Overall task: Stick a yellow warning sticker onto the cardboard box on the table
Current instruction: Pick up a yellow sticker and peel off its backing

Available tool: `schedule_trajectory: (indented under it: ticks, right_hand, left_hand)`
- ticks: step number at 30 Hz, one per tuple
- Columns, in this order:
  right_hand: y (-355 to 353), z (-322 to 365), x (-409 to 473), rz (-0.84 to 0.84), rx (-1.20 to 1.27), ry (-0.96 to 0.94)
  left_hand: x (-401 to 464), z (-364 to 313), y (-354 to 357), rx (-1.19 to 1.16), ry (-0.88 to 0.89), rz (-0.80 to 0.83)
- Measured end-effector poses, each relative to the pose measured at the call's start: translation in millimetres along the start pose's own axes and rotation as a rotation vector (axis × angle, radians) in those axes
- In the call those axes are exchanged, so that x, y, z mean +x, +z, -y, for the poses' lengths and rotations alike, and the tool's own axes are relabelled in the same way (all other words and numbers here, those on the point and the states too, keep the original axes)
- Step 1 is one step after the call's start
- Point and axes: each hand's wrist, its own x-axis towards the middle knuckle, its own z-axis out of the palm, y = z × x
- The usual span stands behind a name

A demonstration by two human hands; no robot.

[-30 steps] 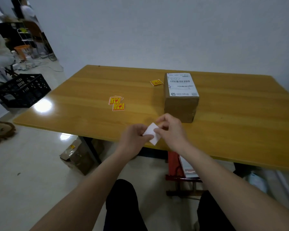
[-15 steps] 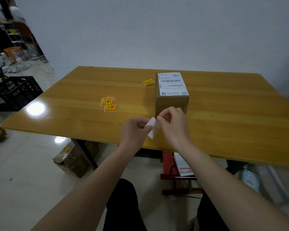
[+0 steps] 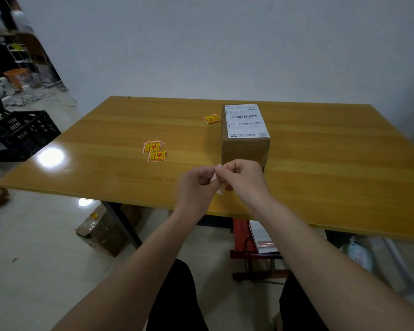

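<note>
A cardboard box (image 3: 245, 149) with a white shipping label on top stands on the wooden table (image 3: 105, 130). Just in front of the box, my left hand (image 3: 197, 185) and my right hand (image 3: 245, 181) pinch one sticker (image 3: 216, 178) between them. Only its white backing side shows, mostly hidden by my fingers. Two or three yellow warning stickers (image 3: 154, 150) lie loose on the table to the left. Another yellow sticker (image 3: 211, 118) lies beside the box's far left corner.
A black plastic crate (image 3: 19, 134) sits on the floor at the left. Under the table are a small taped cardboard box (image 3: 101, 229) and a red stool (image 3: 251, 247) holding papers. A white wall stands behind the table.
My hands have risen closer to the box and drawn together. The white sticker backing is now more covered by my fingers. The view has shifted slightly.
</note>
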Motion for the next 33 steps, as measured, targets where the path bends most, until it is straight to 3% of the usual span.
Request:
schedule_trajectory:
  ticks: [15, 33]
  right_hand:
    - [4, 4, 0, 0.016, 0.215, 0.165]
    - [9, 2, 3, 0.084, 0.244, 0.166]
  left_hand:
    - [1, 5, -2, 0.000, -0.006, -0.103]
    - [7, 12, -9, -0.065, -0.008, -0.096]
